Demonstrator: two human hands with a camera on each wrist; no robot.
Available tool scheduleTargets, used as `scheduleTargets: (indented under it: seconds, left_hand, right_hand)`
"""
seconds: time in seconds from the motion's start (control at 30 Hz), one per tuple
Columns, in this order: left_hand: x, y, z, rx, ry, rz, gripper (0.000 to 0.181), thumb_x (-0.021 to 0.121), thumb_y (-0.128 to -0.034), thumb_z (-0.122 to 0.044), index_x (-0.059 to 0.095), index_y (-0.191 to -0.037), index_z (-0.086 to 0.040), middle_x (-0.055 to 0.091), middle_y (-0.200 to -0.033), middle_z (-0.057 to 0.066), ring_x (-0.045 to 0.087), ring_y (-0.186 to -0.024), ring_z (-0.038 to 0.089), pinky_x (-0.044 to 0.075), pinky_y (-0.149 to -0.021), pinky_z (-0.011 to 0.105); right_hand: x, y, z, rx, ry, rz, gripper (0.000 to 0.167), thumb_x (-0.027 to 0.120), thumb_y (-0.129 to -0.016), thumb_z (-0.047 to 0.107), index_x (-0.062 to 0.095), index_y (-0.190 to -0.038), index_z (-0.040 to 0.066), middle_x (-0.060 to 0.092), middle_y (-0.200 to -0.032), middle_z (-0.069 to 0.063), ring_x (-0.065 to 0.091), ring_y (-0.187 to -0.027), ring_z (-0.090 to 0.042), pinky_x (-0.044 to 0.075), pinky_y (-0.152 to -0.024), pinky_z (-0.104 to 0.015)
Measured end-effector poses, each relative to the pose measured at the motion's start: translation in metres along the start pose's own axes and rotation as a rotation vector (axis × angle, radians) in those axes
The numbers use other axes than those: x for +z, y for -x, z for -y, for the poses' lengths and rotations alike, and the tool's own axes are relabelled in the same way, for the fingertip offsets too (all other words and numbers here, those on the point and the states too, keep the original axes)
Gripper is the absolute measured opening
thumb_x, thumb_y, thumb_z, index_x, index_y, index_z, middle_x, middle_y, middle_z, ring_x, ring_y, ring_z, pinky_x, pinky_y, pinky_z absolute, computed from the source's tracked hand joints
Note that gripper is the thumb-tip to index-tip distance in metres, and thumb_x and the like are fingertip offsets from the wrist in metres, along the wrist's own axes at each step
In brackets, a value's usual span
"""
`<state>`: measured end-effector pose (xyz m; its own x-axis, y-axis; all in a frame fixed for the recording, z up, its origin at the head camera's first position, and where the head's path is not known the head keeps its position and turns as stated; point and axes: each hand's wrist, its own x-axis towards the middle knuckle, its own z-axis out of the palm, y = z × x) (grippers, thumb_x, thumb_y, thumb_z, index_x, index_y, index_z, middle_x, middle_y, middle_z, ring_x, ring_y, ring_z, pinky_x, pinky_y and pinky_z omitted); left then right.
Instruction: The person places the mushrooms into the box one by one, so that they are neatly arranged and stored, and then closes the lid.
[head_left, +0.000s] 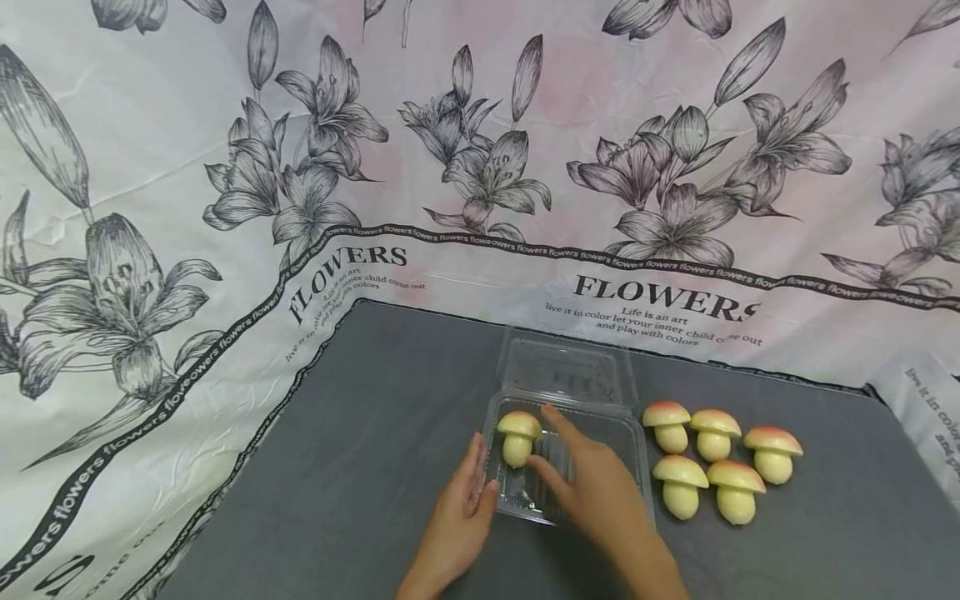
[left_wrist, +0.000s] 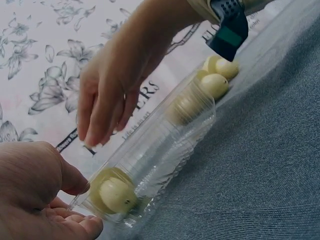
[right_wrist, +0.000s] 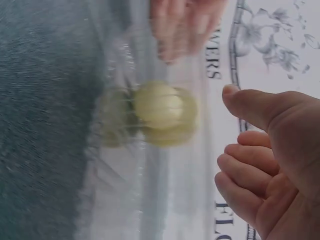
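A clear plastic clamshell box [head_left: 600, 421] lies with its lid [head_left: 566, 367] folded back behind it. Inside, at the left end, sits one pale yellow mushroom-shaped piece [head_left: 518, 437] with a reddish cap, also seen through the plastic in the left wrist view as a mushroom piece [left_wrist: 116, 195]. My left hand [head_left: 459, 508] holds the box's left edge, thumb at the rim and fingers along the outside wall. Over the box, my right hand [head_left: 592, 483] hovers beside the mushroom piece, thumb and fingers spread apart. Nothing shows in its grasp in the right wrist view [right_wrist: 265, 160].
To the right of the box, several more mushroom pieces [head_left: 717, 433] stand in two rows on the dark grey tabletop [head_left: 360, 450]. Behind and to the left hangs a white sheet [head_left: 487, 275] with printed flowers.
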<state>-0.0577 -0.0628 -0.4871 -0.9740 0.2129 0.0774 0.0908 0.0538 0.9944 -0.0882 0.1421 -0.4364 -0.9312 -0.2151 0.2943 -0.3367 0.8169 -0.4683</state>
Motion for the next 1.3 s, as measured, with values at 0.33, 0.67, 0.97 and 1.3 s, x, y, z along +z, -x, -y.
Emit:
scheduleTargets:
  seconds: [0.33, 0.67, 0.97, 1.3]
  left_hand:
    - [0.0, 0.001, -0.001, 0.013, -0.017, 0.004, 0.07, 0.052, -0.1109, -0.006, 0.011, -0.167, 0.003, 0.015, -0.174, 0.021, 0.02, -0.159, 0.033, 0.024, -0.125, 0.04]
    - [0.0, 0.001, 0.001, 0.044, -0.011, -0.001, 0.07, 0.053, -0.1107, -0.005, 0.013, -0.168, 0.001, 0.015, -0.174, 0.021, 0.02, -0.159, 0.034, 0.024, -0.125, 0.039]
    - [0.0, 0.0, 0.002, 0.06, -0.035, -0.009, 0.069, 0.053, -0.1099, -0.003, 0.014, -0.167, 0.003, 0.017, -0.173, 0.024, 0.021, -0.158, 0.036, 0.025, -0.124, 0.037]
    - [-0.001, 0.0, 0.001, 0.029, -0.047, 0.007, 0.069, 0.052, -0.1101, -0.002, 0.013, -0.167, 0.003, 0.016, -0.174, 0.021, 0.021, -0.159, 0.032, 0.024, -0.125, 0.039]
  right_hand:
    - [-0.032, 0.009, -0.007, -0.016, -0.08, -0.033, 0.074, 0.08, -0.098, 0.031, 0.044, -0.163, 0.029, 0.067, -0.144, -0.009, 0.07, -0.07, -0.012, 0.064, -0.08, -0.045]
    - [-0.05, 0.023, -0.034, -0.01, -0.035, -0.146, 0.081, 0.082, -0.097, 0.027, 0.038, -0.165, 0.031, 0.056, -0.157, -0.005, 0.046, -0.048, 0.002, 0.055, -0.058, -0.032]
    - [-0.078, 0.037, -0.074, 0.048, -0.009, -0.225, 0.084, 0.084, -0.094, 0.022, 0.04, -0.165, 0.03, 0.063, -0.148, -0.012, 0.044, -0.046, -0.002, 0.047, -0.052, -0.029]
    - [-0.103, 0.055, -0.116, 0.143, 0.021, -0.262, 0.082, 0.08, -0.097, 0.024, 0.037, -0.166, 0.027, 0.048, -0.163, -0.009, 0.064, -0.099, -0.063, 0.048, -0.073, -0.073]
